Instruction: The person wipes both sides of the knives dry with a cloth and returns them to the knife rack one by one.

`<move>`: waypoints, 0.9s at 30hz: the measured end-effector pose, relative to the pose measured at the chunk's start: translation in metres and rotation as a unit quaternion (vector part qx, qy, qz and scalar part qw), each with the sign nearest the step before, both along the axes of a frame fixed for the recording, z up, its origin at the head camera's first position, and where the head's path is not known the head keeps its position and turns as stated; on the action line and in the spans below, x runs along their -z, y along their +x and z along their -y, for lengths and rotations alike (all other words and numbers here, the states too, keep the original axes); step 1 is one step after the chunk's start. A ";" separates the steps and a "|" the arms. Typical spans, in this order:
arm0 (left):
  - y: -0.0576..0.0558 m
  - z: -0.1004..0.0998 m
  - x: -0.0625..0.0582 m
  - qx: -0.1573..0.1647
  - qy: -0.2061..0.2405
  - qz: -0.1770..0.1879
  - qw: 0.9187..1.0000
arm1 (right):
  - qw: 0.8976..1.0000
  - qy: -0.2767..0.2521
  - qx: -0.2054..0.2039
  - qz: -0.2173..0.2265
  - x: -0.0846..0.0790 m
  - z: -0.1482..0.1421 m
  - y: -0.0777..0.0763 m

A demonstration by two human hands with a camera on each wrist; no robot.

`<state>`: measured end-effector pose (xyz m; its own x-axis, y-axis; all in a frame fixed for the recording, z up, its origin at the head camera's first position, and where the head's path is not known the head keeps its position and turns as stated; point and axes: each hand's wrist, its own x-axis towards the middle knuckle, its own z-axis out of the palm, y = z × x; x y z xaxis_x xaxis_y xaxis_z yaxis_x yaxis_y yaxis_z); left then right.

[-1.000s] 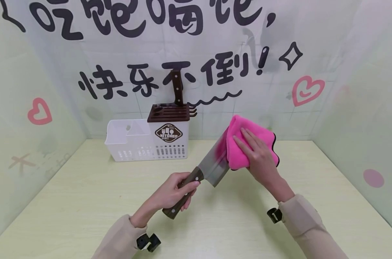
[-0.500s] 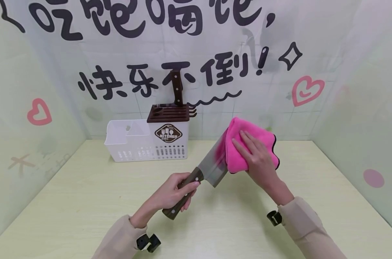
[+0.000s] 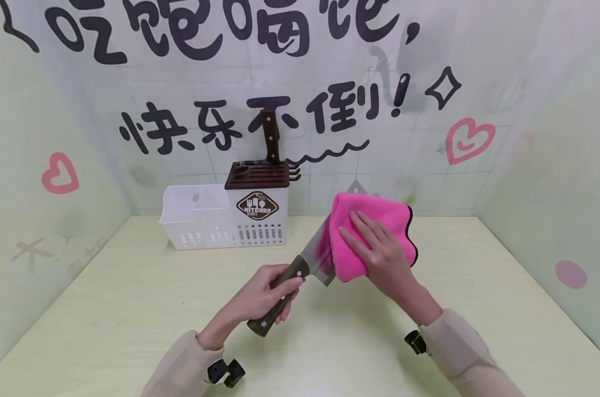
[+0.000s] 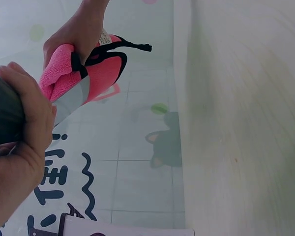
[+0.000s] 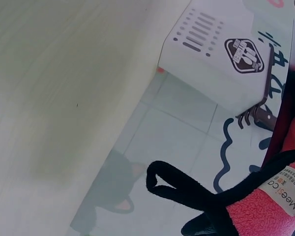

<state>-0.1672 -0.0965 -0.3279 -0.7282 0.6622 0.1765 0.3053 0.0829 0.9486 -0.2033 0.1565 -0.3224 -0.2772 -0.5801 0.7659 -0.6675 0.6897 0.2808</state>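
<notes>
My left hand (image 3: 266,295) grips the dark wooden handle of a cleaver (image 3: 312,252), which is held above the table with its blade slanting up to the right. A pink cloth (image 3: 346,259) with black edging is folded over the blade and hides most of its far part. My right hand (image 3: 386,263) holds the cloth against the blade, fingers spread on its upper face. From the left wrist view, the cloth (image 4: 105,73) wraps both sides of the blade. A black loop and a white label on the cloth (image 5: 263,216) show in the right wrist view.
At the back left stands a white knife holder (image 3: 275,218) with a brown slotted top; a knife (image 3: 271,138) sticks up from it. A white basket (image 3: 193,223) adjoins its left side. Behind the pale table (image 3: 146,309), a printed sheet covers the walls.
My right hand and the cloth have slid left and down along the blade, closer to the handle, so less of the blade shows. The left hand and cleaver stay almost in place.
</notes>
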 end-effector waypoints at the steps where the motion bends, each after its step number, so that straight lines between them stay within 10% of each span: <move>1: 0.000 0.000 0.000 -0.001 -0.001 0.000 1.000 | 1.000 0.007 -0.001 -0.003 0.000 0.001 0.001; 27: -0.002 0.002 -0.001 -0.019 0.019 0.014 1.000 | 0.993 0.089 -0.040 -0.063 0.002 0.027 0.020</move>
